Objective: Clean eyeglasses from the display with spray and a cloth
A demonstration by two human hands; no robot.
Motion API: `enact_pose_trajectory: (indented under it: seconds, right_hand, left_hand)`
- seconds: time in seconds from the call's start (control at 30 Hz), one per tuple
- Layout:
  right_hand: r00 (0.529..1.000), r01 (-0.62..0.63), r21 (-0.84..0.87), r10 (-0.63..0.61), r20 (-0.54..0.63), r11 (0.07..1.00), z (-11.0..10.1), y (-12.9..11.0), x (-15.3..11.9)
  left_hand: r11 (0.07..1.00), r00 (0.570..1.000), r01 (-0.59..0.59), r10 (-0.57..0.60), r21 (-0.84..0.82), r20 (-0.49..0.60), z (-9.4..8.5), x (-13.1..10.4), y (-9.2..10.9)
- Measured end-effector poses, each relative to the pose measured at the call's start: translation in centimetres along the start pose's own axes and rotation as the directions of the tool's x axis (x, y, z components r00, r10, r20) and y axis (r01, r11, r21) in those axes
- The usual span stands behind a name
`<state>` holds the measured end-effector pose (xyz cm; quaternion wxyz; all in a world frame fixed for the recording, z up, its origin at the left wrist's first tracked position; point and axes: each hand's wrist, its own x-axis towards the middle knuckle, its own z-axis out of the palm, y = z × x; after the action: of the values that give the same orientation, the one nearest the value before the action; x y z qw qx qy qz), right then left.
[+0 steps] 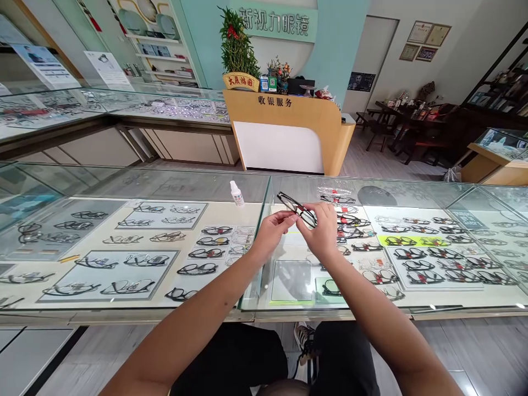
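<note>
Eyewear shop; glass display case (165, 316) below both hands, rows of spectacles (198, 269) inside to either side. Left hand (273, 230) and right hand (324, 231) both pinching black-framed glasses (297, 209), raised over case top. White bottle (236, 194) upright, beyond and left of left hand. Wooden counter (289, 113) farther ahead of hands.

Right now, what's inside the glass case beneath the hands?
Inside the case are rows of eyeglasses, some with red tags, and a pale square panel. The right hand and forearm cover part of the rows; whatever lies directly behind them can't be seen.
</note>
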<state>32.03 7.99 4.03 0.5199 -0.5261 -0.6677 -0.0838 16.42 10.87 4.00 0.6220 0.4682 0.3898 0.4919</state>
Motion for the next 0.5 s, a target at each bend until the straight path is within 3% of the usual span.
enact_pose_trajectory:
  seconds: [0.13,0.33,0.5]
  right_hand:
    - [1.0,0.01,-0.032,-0.01,0.012,0.999,0.2,-0.4,-0.1]
    - [0.997,0.059,0.02,-0.06,0.049,0.998,-0.2,-1.3,-0.1]
    - [0.987,0.043,0.032,-0.038,-0.158,0.999,-1.8,0.8,1.0]
  left_hand:
    - [0.996,1.0,0.016,-0.018,-0.091,-0.023,-0.2,0.6,-0.7]
    - [0.988,0.988,-0.148,0.149,0.04,-0.028,-1.6,1.6,0.3]
    - [0.896,0.931,-0.341,0.364,0.286,-0.03,-3.2,2.2,1.0]
